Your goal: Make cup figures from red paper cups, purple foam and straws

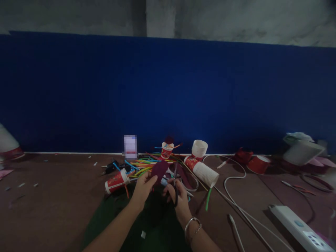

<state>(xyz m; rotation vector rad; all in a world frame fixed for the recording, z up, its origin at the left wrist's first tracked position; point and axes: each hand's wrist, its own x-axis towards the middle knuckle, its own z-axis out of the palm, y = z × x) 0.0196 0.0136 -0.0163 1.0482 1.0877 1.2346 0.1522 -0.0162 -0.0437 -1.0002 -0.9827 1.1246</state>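
Left hand fingers pinch the purple paper, thin and floppy, best held near its edge; right hand fingers grip scissors.

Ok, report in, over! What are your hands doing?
Left hand pinching purple piece. Right hand gripping scissors, blades at the piece. Straws and cups piled just behind.
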